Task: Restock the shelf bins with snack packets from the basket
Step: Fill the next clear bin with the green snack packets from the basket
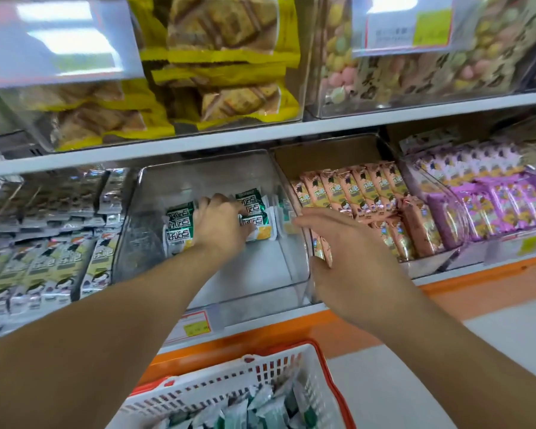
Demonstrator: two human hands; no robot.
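A clear plastic shelf bin (294, 264) on the lower shelf holds several green-and-white snack packets (180, 226) at its back. My left hand (222, 226) reaches deep into this bin and rests on the packets, fingers curled over them. My right hand (350, 258) hovers at the bin's right wall with fingers spread and relaxed, holding nothing. Below, a white basket with a red rim (321, 385) contains more green-and-white packets (260, 410).
Neighbouring bins hold pink packets (369, 199), purple packets (492, 199) and grey-green packets (44, 258). The upper shelf carries yellow cracker bags (229, 57) and pastel sweets (415, 72). An orange shelf edge (307, 332) with a price tag (195, 325) runs below the bins.
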